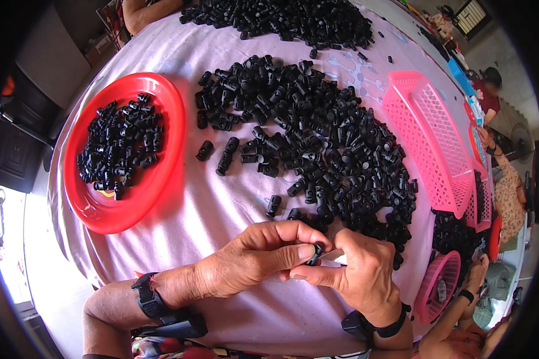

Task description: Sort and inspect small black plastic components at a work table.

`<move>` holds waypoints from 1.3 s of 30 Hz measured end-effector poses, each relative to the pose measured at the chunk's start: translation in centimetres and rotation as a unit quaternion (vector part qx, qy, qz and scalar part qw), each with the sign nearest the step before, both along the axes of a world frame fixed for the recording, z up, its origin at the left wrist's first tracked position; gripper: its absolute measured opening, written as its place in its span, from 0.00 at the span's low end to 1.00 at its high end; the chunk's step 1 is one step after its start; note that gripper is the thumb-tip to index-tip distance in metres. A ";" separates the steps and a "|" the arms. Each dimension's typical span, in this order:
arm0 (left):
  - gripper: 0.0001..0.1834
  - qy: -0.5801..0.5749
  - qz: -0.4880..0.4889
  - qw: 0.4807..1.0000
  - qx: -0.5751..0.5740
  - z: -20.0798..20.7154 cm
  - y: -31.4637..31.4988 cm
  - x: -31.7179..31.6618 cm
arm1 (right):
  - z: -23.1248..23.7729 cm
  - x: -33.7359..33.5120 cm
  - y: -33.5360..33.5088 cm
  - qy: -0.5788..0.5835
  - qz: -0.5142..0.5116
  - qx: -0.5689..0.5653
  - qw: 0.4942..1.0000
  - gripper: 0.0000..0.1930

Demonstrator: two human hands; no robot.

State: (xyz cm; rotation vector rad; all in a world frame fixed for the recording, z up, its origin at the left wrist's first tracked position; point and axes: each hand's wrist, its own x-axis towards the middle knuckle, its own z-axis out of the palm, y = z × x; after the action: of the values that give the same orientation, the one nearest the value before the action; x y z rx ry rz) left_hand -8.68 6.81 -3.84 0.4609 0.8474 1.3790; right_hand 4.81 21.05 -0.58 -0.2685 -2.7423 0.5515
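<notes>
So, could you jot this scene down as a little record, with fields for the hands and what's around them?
Left hand: the left hand pinches a small black part between thumb and forefinger
Right hand: the right hand holds a thin, pale flat piece close to that part; its kind is unclear
Ahead: large heap of black parts
Left side: red plate holding more black parts
Right side: long pink basket
Surface: pale pink cloth

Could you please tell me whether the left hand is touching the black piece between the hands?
Touching: the head view shows the left hand holding the black piece in its grip, with thumb laid directly against it.
</notes>
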 end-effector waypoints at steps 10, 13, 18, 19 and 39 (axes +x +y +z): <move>0.14 0.012 0.000 1.000 0.000 0.1 0.0 0.0 | 0.0 0.1 0.0 -0.017 0.004 0.002 1.000 0.31; 0.13 0.011 0.003 1.000 0.002 0.1 0.0 0.1 | 0.0 -0.1 -0.1 0.000 0.006 0.002 1.000 0.30; 0.13 0.005 0.002 1.000 -0.005 0.2 0.0 0.0 | 0.2 0.0 0.0 -0.022 0.018 -0.002 1.000 0.31; 0.13 0.005 0.001 1.000 -0.006 0.2 0.0 0.0 | 0.2 0.0 0.0 -0.024 0.017 -0.004 1.000 0.31; 0.14 -0.018 0.002 1.000 -0.001 -0.2 0.0 0.1 | -0.1 0.1 0.0 0.008 0.003 -0.023 1.000 0.30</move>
State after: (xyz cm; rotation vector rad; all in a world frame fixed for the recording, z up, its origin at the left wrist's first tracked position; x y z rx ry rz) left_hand -8.54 6.79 -4.06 0.4314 0.8208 1.3868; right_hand 4.90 21.03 -0.63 -0.2655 -2.7192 0.6152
